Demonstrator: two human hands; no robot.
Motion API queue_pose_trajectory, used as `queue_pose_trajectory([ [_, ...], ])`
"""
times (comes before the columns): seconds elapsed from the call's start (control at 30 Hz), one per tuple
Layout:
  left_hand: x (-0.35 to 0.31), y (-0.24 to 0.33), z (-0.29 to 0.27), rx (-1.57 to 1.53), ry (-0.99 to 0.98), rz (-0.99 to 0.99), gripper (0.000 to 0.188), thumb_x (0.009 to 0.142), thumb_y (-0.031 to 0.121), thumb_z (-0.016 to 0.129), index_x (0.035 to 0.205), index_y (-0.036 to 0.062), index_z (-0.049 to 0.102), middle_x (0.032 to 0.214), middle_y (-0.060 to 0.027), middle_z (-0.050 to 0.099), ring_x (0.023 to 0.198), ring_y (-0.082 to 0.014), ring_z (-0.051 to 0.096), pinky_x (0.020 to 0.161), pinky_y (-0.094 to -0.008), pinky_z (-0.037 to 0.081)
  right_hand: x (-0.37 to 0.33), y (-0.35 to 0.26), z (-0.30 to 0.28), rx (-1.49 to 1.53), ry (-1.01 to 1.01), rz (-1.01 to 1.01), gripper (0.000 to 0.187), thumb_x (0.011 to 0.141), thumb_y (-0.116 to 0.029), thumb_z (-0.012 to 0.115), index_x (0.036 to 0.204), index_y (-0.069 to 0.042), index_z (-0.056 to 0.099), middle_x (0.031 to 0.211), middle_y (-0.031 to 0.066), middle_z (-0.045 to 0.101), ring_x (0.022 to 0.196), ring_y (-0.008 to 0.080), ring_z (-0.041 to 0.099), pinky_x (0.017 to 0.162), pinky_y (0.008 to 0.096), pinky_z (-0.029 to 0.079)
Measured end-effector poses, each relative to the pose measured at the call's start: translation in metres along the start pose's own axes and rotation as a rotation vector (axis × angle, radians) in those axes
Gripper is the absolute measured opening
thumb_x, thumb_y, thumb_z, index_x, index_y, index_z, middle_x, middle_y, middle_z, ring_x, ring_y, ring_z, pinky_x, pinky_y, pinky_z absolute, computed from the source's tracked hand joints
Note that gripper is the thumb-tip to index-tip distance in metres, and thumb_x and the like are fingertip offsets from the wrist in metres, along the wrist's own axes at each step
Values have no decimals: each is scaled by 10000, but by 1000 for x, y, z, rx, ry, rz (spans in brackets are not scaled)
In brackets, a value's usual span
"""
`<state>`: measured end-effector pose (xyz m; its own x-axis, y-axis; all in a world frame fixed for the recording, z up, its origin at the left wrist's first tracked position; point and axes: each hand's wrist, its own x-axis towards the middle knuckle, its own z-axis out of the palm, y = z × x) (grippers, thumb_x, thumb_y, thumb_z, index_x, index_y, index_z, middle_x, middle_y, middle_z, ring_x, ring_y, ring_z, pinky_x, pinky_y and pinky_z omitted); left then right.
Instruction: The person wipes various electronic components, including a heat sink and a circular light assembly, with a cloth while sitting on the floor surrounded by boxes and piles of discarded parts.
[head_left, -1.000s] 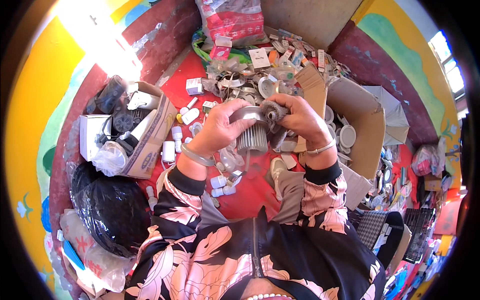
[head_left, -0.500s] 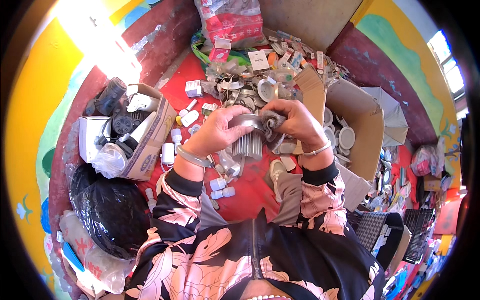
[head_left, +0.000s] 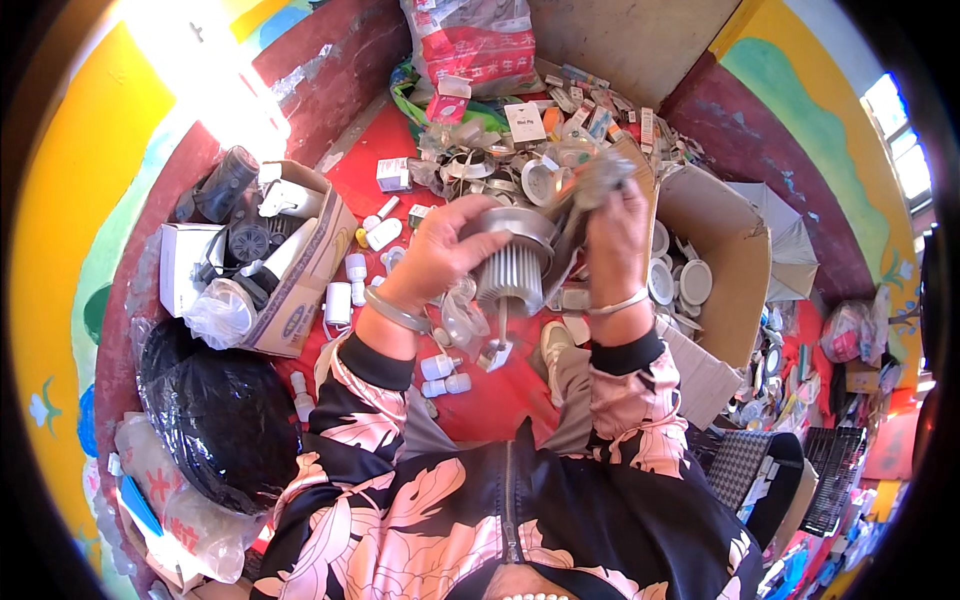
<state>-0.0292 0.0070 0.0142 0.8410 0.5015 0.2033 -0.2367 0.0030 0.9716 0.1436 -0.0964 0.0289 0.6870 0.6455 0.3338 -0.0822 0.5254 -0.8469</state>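
Note:
A silver downlight [head_left: 512, 268] with a ribbed heat sink is in front of my chest, gripped round its rim by my left hand [head_left: 448, 250]. From its finned end hangs a short cable with a small white piece [head_left: 494, 354]. To the right of the lamp, my right hand [head_left: 618, 240] is closed on a grey cleaning rag [head_left: 598, 182], which is smeared by motion. Part of the rag trails down beside the lamp's rim; whether it touches the metal I cannot tell.
On the red floor covering [head_left: 480, 405] lie white bulbs [head_left: 440, 377] and a heap of lamp parts and small boxes [head_left: 525, 122]. An open carton [head_left: 725, 225] with round white lamps stands right. At left are a carton of dark fittings [head_left: 325, 235] and a black plastic bag [head_left: 215, 420].
My right hand has swung the rag up and away from the lamp's rim. The lamp has tilted in my left hand and its hanging cable now shows.

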Motion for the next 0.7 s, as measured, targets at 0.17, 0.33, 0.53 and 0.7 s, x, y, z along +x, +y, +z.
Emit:
queue_pose_trajectory([
  [0.17,2,8,-15,-502,6,-11,296,860,86,605,1130,-19,542,997,-58,625,916,-119,591,820,-259,465,16,-25,-24,240,-38,289,369,967,-259,422,1178,27,521,1009,121,622,918,205,603,834,312,484],
  [0.33,1,13,-16,-574,70,25,273,887,123,560,1125,-9,545,1014,-82,623,912,-140,603,818,-266,477,12,-16,-30,159,27,160,285,947,-195,458,1094,21,571,1007,116,631,929,209,611,811,338,506],
  [0.53,-1,12,-26,-743,45,52,282,880,135,539,1116,-19,543,1004,-133,626,899,-214,628,801,-335,520,20,-67,-62,350,189,37,250,928,-182,459,1044,6,575,992,110,635,914,224,619,813,355,508],
  [0.7,-1,14,-25,-605,89,54,278,881,129,539,1117,-19,543,1019,-125,623,913,-197,619,818,-310,502,7,-55,-48,65,-357,121,248,870,-169,565,1035,17,581,965,91,638,886,175,621,799,298,502],
])
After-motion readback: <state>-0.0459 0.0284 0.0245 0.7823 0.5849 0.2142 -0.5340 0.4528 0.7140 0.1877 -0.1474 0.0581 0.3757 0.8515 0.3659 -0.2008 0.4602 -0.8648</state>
